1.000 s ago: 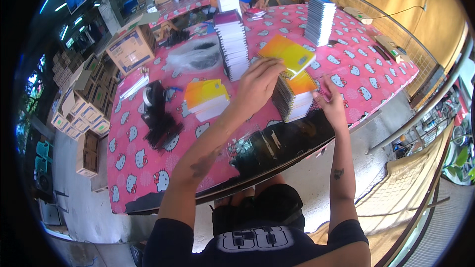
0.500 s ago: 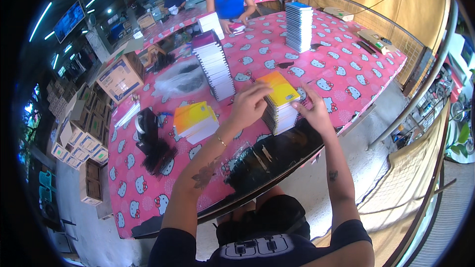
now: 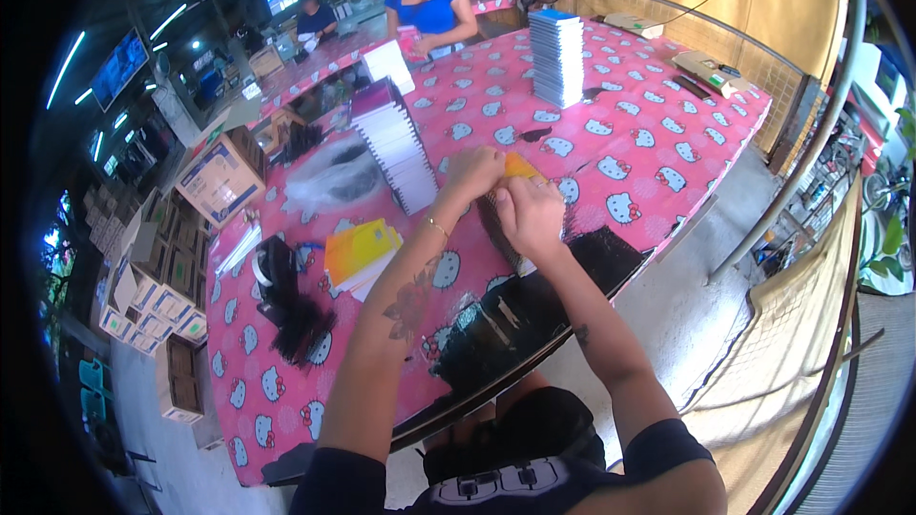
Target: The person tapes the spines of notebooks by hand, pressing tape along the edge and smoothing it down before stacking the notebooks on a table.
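In front of me on the table is a stack of yellow-covered spiral notebooks (image 3: pixel 516 165), its dark coil edges facing left. Both hands meet over the top notebook. My left hand (image 3: pixel 474 175) is closed at its far left corner, fingers bent down on the edge. My right hand (image 3: pixel 532 215) is curled across the cover with the thumb against the coil side, hiding most of the yellow. The fingertips of both hands are partly hidden. Left of the hands stands a tall stack of spiral notebooks with a purple cover on top (image 3: pixel 395 148).
Loose yellow covers with white sheets (image 3: pixel 363 256) lie to the left, near a black tape dispenser (image 3: pixel 278 272). A blue-topped notebook stack (image 3: pixel 557 57) stands farther back. Across the pink patterned table (image 3: pixel 630 148), a person in blue (image 3: pixel 429 14) handles something pink. Cardboard boxes (image 3: pixel 221 176) are at left.
My right hand has moved left from the stack's right side onto the top notebook, beside my left hand. The person in blue has raised a pink item from the table.
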### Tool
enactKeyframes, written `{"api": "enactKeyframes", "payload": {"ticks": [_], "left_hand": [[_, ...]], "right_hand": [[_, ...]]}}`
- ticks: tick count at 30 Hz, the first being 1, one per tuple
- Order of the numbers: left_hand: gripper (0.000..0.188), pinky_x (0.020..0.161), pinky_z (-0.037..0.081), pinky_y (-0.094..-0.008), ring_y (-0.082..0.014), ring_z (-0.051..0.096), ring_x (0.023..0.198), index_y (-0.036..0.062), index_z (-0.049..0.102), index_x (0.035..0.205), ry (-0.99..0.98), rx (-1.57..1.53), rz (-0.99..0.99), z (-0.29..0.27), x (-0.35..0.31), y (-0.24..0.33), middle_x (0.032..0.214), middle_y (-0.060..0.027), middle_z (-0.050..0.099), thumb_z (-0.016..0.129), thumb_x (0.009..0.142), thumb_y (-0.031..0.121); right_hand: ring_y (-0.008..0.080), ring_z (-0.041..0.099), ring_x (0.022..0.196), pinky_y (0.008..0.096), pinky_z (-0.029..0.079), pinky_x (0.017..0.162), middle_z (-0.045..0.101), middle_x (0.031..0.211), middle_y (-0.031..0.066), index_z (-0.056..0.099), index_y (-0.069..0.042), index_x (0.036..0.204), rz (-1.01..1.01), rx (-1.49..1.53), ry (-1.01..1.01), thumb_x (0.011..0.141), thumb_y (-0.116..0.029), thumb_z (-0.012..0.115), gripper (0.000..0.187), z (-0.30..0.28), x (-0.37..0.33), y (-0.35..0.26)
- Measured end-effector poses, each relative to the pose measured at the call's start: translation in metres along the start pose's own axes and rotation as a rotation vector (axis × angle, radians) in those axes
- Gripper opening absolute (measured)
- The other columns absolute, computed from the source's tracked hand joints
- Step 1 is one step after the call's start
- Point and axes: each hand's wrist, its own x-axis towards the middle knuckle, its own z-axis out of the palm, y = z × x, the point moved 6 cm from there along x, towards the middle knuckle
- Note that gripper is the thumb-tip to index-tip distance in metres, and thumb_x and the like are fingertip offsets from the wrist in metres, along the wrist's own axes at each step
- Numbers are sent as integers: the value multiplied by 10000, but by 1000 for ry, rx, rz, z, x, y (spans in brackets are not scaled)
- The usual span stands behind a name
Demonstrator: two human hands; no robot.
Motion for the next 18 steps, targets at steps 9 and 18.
{"api": "enactKeyframes", "payload": {"ticks": [9,18], "left_hand": [[293,947,481,-513,-399,618,1082,6,653,1171,616,-232,95,-111,-185,-64,1147,-210,650,639,936,180],[426,974,475,-473,-369,586,1153,83,642,1237,541,238,-45,-77,-307,-121,1260,-165,592,748,849,224]], "right_hand": [[386,572,1170,449,441,1007,605,1247,223,594,-20,1279,185,57,-110,983,-256,607,378,-54,1,25],[354,494,1317,424,391,1088,519,1429,217,538,-14,1362,328,-189,-34,991,-204,585,419,-194,-33,124]]}}
